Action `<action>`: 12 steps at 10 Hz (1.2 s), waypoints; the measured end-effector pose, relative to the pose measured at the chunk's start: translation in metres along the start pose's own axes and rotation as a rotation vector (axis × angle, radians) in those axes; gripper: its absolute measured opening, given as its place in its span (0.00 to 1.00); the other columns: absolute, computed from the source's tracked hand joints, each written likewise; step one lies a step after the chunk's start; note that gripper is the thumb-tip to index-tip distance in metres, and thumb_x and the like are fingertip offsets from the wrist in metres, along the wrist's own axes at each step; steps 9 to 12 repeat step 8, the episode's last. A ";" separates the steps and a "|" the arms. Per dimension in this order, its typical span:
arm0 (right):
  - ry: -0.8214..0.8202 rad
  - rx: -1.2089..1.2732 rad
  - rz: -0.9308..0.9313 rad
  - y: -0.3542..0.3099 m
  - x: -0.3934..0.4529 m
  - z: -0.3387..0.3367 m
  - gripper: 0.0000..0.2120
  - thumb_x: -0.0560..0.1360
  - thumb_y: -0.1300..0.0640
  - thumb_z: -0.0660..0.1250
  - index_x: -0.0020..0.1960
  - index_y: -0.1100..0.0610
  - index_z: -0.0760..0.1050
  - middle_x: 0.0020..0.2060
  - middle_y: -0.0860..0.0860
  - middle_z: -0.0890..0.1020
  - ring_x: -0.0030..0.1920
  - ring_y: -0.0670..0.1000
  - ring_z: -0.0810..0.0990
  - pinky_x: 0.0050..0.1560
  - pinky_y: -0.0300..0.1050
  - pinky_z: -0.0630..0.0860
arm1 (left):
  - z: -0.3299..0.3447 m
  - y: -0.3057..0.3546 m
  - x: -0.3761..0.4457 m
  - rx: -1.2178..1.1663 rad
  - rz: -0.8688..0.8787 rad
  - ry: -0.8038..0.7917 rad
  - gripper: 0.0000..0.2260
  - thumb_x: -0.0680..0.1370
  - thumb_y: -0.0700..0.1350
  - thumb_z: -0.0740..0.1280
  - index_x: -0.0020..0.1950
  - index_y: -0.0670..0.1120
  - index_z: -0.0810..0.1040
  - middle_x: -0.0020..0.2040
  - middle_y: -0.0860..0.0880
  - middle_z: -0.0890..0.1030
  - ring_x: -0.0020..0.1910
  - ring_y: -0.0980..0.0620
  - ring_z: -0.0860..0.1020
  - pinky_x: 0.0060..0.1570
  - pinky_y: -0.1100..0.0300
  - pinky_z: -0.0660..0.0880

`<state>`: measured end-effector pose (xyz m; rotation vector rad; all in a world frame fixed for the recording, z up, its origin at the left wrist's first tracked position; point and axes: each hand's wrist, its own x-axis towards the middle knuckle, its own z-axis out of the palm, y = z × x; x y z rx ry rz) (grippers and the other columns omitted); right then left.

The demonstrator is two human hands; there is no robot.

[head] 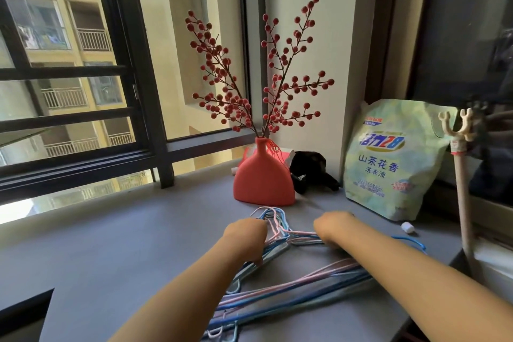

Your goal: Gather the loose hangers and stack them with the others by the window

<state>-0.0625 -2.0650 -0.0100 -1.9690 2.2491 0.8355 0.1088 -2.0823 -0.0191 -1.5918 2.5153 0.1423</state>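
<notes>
A bundle of thin blue, pink and white hangers (294, 286) lies flat on the grey sill (125, 244), its hooks bunched toward the red vase. My left hand (245, 236) grips the bundle at its left shoulder beside the hooks. My right hand (333, 226) is closed over the right shoulder of the same bundle. One loose blue hanger (410, 241) lies apart to the right, partly behind my right forearm.
A red vase (263, 178) with berry branches stands just beyond the hooks. A black object (311, 169) lies behind it. A detergent bag (394, 161) leans at the right, with a small white cap (407, 228) and a pole (462, 189) nearby. Window bars run along the left.
</notes>
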 end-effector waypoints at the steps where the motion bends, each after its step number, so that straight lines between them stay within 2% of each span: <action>1: 0.028 -0.007 0.013 -0.002 0.000 0.004 0.19 0.77 0.63 0.59 0.68 0.59 0.68 0.68 0.57 0.71 0.66 0.60 0.72 0.62 0.57 0.71 | 0.003 0.001 -0.001 0.025 -0.003 0.023 0.17 0.70 0.44 0.75 0.57 0.40 0.79 0.56 0.40 0.82 0.53 0.40 0.80 0.52 0.50 0.77; 3: 0.113 0.000 0.023 -0.002 -0.001 0.008 0.19 0.76 0.64 0.61 0.67 0.58 0.70 0.66 0.57 0.73 0.64 0.59 0.73 0.60 0.56 0.75 | 0.005 0.003 -0.005 0.030 -0.012 0.067 0.16 0.73 0.42 0.71 0.60 0.40 0.77 0.56 0.40 0.81 0.54 0.40 0.80 0.51 0.51 0.76; 5: 0.167 -0.051 0.031 -0.001 -0.014 0.008 0.17 0.75 0.61 0.61 0.64 0.57 0.72 0.63 0.55 0.77 0.60 0.59 0.77 0.58 0.53 0.76 | 0.008 0.002 -0.012 -0.027 -0.023 0.090 0.17 0.73 0.46 0.71 0.60 0.43 0.76 0.57 0.41 0.81 0.55 0.41 0.79 0.53 0.50 0.76; 7: 0.214 -0.023 0.055 -0.005 -0.037 -0.008 0.23 0.73 0.57 0.67 0.67 0.55 0.69 0.64 0.54 0.75 0.62 0.58 0.76 0.60 0.52 0.74 | 0.002 -0.002 -0.036 -0.137 -0.039 0.208 0.17 0.74 0.50 0.69 0.60 0.44 0.76 0.57 0.43 0.81 0.54 0.42 0.79 0.53 0.50 0.77; 8: 0.362 0.019 0.032 -0.008 -0.054 -0.017 0.18 0.75 0.61 0.60 0.65 0.56 0.70 0.62 0.55 0.76 0.62 0.58 0.75 0.59 0.51 0.70 | -0.003 -0.003 -0.052 -0.178 -0.059 0.297 0.14 0.74 0.48 0.69 0.57 0.44 0.78 0.55 0.44 0.82 0.52 0.42 0.79 0.51 0.51 0.78; 12: 0.362 0.019 0.032 -0.008 -0.054 -0.017 0.18 0.75 0.61 0.60 0.65 0.56 0.70 0.62 0.55 0.76 0.62 0.58 0.75 0.59 0.51 0.70 | -0.003 -0.003 -0.052 -0.178 -0.059 0.297 0.14 0.74 0.48 0.69 0.57 0.44 0.78 0.55 0.44 0.82 0.52 0.42 0.79 0.51 0.51 0.78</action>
